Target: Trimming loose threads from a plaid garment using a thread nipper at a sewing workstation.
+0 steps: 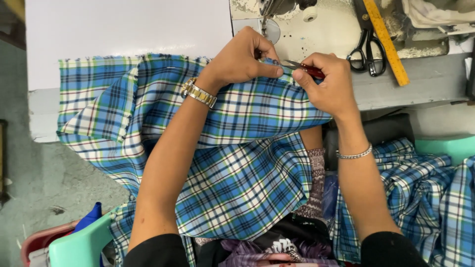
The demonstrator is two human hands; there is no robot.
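The left hand (245,57) pinched the far edge of the blue plaid cloth (232,148), which lay draped from the sewing table (410,79) down over the person's lap. The right hand (329,84) was closed around small red-handled snips (304,68), their blades at the cloth's edge just beside the left fingertips. Black scissors (368,52) and a yellow ruler (391,42) lay farther right, by the sewing machine (297,24).

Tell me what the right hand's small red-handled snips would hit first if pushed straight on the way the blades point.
The right hand aims the red-handled snips leftward; they would likely first meet the blue plaid fabric edge pinched by the left hand, then its thumb, though depth is unclear.
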